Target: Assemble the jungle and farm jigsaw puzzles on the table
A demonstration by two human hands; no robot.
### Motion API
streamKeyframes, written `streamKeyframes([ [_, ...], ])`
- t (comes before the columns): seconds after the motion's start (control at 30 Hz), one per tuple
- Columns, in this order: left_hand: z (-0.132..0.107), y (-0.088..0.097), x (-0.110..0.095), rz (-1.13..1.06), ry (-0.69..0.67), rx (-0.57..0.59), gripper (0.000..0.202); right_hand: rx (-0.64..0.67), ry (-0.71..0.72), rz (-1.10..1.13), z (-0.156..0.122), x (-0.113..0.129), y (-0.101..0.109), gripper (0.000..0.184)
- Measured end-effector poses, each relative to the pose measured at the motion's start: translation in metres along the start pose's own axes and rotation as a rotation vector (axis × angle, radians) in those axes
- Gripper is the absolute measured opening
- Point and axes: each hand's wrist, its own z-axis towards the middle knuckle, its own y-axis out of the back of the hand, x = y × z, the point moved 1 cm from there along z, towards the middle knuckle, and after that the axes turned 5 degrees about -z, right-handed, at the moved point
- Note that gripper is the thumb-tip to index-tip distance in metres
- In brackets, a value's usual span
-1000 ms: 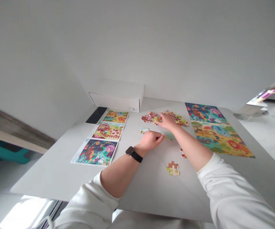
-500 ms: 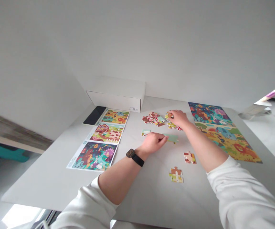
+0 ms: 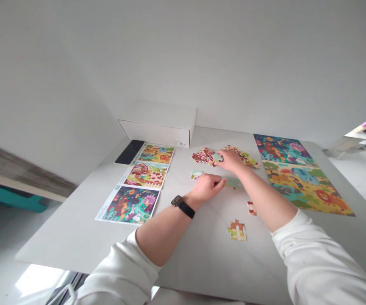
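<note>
My left hand rests with curled fingers in the middle of the table, its thumb side against a pale green strip of puzzle. What its fingers hold, if anything, is hidden. Just left of it lies a small pale puzzle piece. Farther back, my right hand reaches into the pile, its fingertips closed at a pale green puzzle piece. Red and white puzzle pieces are heaped left of those fingers; yellow-green pieces spread to the right.
Nearer me lie a brown-and-green puzzle piece and a red-brown piece, partly behind my right forearm. Three picture sheets and a dark phone lie left. A white box stands behind. Picture sheets lie right.
My right hand has moved left across the pile, from the yellow-green pieces to the pale green piece. My left hand stays by the pale green strip. The view has shifted slightly.
</note>
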Motion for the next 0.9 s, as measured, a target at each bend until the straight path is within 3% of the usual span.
streamKeyframes([
  [0.2,0.0,0.0,0.001,0.015,0.015,-0.063,0.048,-0.093,0.07,0.102,-0.026,-0.013,0.01,0.049],
  [0.5,0.007,0.009,0.02,-0.203,0.073,-0.464,0.007,-0.349,0.24,0.201,-0.101,-0.013,0.02,0.052],
  [0.67,0.005,0.013,0.013,-0.411,0.189,-0.448,0.025,-0.381,0.308,0.215,-0.121,0.0,0.022,0.056],
  [0.9,0.005,0.013,0.01,-0.609,0.197,-0.344,0.04,-0.4,0.36,0.21,-0.121,0.003,0.018,0.055],
])
